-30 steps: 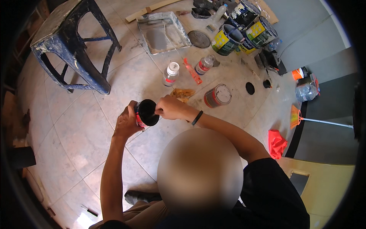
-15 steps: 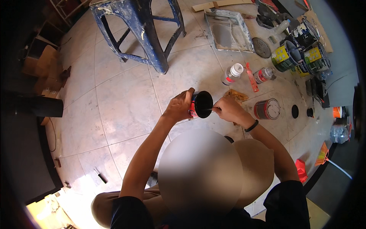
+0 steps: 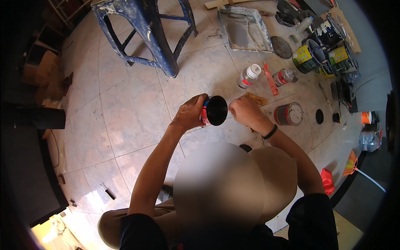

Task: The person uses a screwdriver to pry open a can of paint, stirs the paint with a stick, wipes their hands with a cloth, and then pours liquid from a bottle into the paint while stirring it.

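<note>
A small open paint can with a black inside and a red and blue label is tipped so its mouth faces right. My left hand wraps round its far-left side. Just right of the rim, apart from it, my right hand is closed with its fingertips pinched. What it holds, if anything, is too small to make out. Beyond that hand lies a yellow-brown piece on the floor, partly covered by the hand. A closed, paint-smeared tin stands to its right.
Farther off are a white-capped bottle, a red-handled tool and another clear bottle. A paint tray and a paint-spattered blue stool are at the back. Paint buckets crowd the right, beside the wall.
My right hand has drawn away from the can's mouth; a thin thing that ran from its fingers into the can no longer shows there. The left hand keeps its hold.
</note>
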Action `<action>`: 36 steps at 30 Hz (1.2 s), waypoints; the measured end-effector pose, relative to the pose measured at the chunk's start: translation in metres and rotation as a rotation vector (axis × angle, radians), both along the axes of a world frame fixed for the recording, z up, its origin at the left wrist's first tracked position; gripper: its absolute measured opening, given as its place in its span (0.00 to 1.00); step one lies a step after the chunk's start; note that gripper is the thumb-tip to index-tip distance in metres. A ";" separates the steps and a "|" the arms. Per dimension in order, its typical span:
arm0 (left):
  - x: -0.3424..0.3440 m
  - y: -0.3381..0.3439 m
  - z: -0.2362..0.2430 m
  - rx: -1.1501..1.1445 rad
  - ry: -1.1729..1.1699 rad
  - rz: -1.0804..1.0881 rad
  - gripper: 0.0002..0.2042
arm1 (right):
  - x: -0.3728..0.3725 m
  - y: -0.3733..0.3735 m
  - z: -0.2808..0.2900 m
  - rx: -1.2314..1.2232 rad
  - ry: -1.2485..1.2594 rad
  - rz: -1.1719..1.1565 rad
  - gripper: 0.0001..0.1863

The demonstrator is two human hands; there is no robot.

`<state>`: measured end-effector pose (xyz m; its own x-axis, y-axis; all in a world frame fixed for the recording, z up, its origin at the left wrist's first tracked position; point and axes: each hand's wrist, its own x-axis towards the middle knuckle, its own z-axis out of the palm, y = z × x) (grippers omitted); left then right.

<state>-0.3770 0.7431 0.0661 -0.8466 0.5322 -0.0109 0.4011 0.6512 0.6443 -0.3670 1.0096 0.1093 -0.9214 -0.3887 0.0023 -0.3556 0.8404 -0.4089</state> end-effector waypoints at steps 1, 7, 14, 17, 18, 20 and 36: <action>0.002 -0.002 -0.003 0.041 0.039 -0.020 0.52 | 0.004 -0.002 0.000 -0.058 -0.058 0.080 0.09; 0.008 -0.019 -0.012 0.116 0.114 -0.008 0.48 | 0.017 -0.021 -0.011 0.034 -0.029 0.115 0.09; 0.010 -0.017 -0.014 0.106 0.084 0.039 0.51 | 0.020 -0.016 -0.015 0.030 0.022 0.096 0.08; 0.014 -0.013 -0.015 0.121 0.103 0.049 0.51 | 0.022 -0.019 -0.018 -0.015 -0.031 0.079 0.09; 0.012 -0.013 -0.015 0.120 0.104 0.046 0.51 | 0.023 -0.020 -0.020 -0.078 -0.137 0.092 0.09; 0.009 -0.013 -0.016 0.121 0.151 0.019 0.51 | 0.022 -0.020 -0.014 0.011 -0.042 0.068 0.09; 0.009 -0.006 -0.014 -0.031 0.135 -0.001 0.50 | 0.014 -0.010 -0.019 -0.188 0.037 0.012 0.05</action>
